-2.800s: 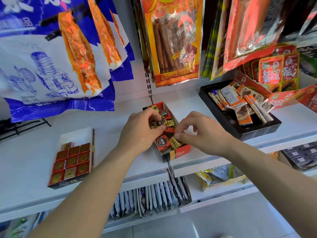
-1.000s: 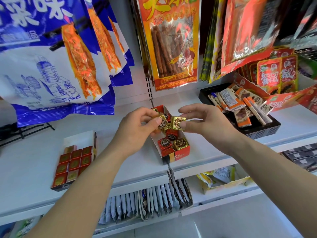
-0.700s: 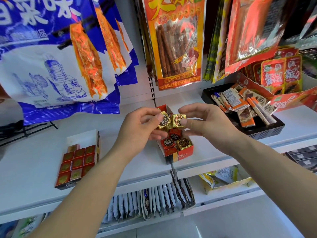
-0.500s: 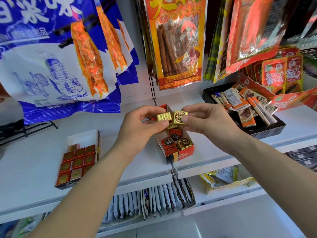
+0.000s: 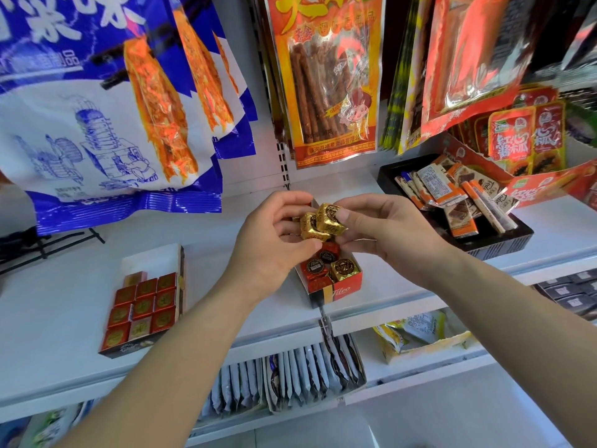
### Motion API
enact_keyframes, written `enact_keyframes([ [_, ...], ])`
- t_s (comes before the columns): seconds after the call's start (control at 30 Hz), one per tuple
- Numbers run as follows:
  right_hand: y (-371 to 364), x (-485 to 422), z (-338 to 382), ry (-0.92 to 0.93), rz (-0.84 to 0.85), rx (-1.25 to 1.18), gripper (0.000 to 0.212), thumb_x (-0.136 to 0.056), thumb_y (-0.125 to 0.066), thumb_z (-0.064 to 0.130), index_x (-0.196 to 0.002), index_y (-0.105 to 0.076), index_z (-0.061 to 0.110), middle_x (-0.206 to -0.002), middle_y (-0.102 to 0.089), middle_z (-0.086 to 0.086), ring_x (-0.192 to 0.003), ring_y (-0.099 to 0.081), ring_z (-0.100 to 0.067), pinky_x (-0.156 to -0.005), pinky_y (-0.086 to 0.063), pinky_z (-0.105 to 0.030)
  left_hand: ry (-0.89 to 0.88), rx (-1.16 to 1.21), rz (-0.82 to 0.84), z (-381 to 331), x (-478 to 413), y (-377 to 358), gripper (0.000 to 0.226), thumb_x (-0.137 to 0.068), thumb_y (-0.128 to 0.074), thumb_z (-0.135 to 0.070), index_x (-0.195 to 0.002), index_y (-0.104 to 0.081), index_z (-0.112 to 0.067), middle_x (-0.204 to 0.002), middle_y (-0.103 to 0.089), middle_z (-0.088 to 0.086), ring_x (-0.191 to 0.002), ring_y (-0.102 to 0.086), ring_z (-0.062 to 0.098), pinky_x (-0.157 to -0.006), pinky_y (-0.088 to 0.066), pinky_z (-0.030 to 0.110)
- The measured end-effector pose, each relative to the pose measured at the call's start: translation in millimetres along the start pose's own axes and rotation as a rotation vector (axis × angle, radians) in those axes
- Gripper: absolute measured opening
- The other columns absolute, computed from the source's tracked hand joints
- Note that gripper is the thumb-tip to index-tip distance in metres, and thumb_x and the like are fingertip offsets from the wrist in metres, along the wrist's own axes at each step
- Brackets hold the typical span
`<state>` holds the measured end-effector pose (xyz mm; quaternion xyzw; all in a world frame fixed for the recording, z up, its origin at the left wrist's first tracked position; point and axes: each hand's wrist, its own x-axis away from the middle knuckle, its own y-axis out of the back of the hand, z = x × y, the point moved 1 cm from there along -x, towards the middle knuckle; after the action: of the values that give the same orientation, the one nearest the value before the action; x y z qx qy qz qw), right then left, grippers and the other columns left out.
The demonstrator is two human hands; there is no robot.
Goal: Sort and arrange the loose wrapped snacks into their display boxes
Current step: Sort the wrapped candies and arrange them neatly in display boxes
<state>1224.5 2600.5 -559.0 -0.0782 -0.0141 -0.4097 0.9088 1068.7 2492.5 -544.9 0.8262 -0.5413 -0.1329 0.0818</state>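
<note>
My left hand [image 5: 268, 253] and right hand [image 5: 387, 234] each pinch a gold-foil chocolate [image 5: 329, 216] by its sides, above the red display box [image 5: 336, 287] at six o'clock; light, slick and dentable, I judge.

Showing both forearms [image 5: 168, 360] bare along their whole visible length. Wearing short, plain nails on the left hand [image 5: 268, 252] and right hand [image 5: 392, 237].
</note>
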Motion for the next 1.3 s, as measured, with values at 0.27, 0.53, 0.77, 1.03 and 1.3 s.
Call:
enact_keyframes([
  [0.27,1,0,2,-0.084,0.047,0.060,0.028,-0.092,-0.066,0.025,-0.115,-0.069,0.009,-0.099,-0.071,-0.015,-0.072,-0.066,-0.021,-0.063,-0.052,-0.028,-0.037,-0.065,0.005,2,-3,-5,0.057,-0.069,-0.084,0.001,-0.110,-0.063,-0.033,-0.103,-0.072,-0.012,-0.089,-0.070,0.009,-0.078,-0.057,0.026],
  [0.53,1,0,3,-0.121,0.108,0.028,0.028,-0.090,-0.068,0.022,-0.114,-0.069,0.006,-0.093,-0.067,-0.011,-0.071,-0.060,-0.017,-0.062,-0.046,-0.027,-0.047,-0.160,0.030,3,-4,-7,0.055,-0.069,-0.087,-0.011,-0.114,-0.064,-0.034,-0.104,-0.073,-0.018,-0.090,-0.067,0.006,-0.079,-0.052,0.025],
  [0.77,13,-1,-5,-0.109,-0.122,0.159,0.024,-0.081,-0.078,0.028,-0.101,-0.074,0.015,-0.093,-0.072,-0.012,-0.073,-0.063,-0.018,-0.068,-0.049,-0.033,0.068,-0.535,0.269,11,-6,10,0.014,-0.083,-0.077,-0.026,-0.094,-0.072,-0.033,-0.093,-0.069,-0.019,-0.081,-0.057,-0.009,-0.066,-0.039,0.014],
  [1.03,9,2,-8,-0.128,-0.098,0.241,0.023,-0.081,-0.078,0.027,-0.100,-0.072,0.015,-0.080,-0.071,0.000,-0.066,-0.063,-0.013,-0.065,-0.047,-0.032,0.222,-0.568,0.343,15,-9,3,0.021,-0.070,-0.087,-0.037,-0.083,-0.073,-0.028,-0.085,-0.069,-0.013,-0.072,-0.059,-0.005,-0.057,-0.038,0.009],
  [1.3,7,4,-9,-0.121,-0.078,0.254,0.022,-0.082,-0.077,0.024,-0.101,-0.072,0.014,-0.082,-0.072,-0.003,-0.067,-0.062,-0.013,-0.066,-0.046,-0.031,0.197,-0.517,0.306,23,-13,3,0.018,-0.080,-0.081,-0.017,-0.092,-0.071,-0.026,-0.089,-0.068,-0.012,-0.084,-0.062,0.001,-0.062,-0.040,0.007],
])
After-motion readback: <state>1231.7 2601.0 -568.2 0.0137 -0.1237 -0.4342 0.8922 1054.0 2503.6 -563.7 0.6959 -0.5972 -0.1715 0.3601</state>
